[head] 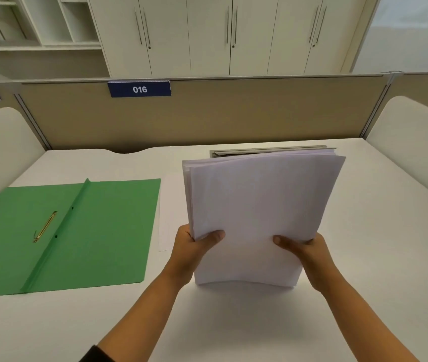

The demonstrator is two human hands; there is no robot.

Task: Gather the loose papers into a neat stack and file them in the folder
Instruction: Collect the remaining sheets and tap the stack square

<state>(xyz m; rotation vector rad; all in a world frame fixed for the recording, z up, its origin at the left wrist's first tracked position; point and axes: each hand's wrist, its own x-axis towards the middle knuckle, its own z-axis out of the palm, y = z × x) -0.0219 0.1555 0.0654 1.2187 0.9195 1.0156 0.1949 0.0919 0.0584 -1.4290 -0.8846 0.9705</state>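
A thick stack of white papers (257, 205) stands upright on its bottom edge on the white desk, its top leaning away from me and its upper edges slightly uneven. My left hand (194, 244) grips the stack's left side, thumb across the front sheet. My right hand (301, 248) grips the right side the same way. A green folder (98, 231) lies open flat on the desk to the left, with a raised spine fold and a yellow metal fastener (45, 227) on its left leaf. One white sheet (164, 231) lies flat between the folder and the stack.
A grey cable slot (267, 150) sits in the desk just behind the stack. A tan partition (233, 113) with a blue label reading 016 closes the far edge. White rounded side panels (414, 142) flank the desk. Cabinets stand beyond.
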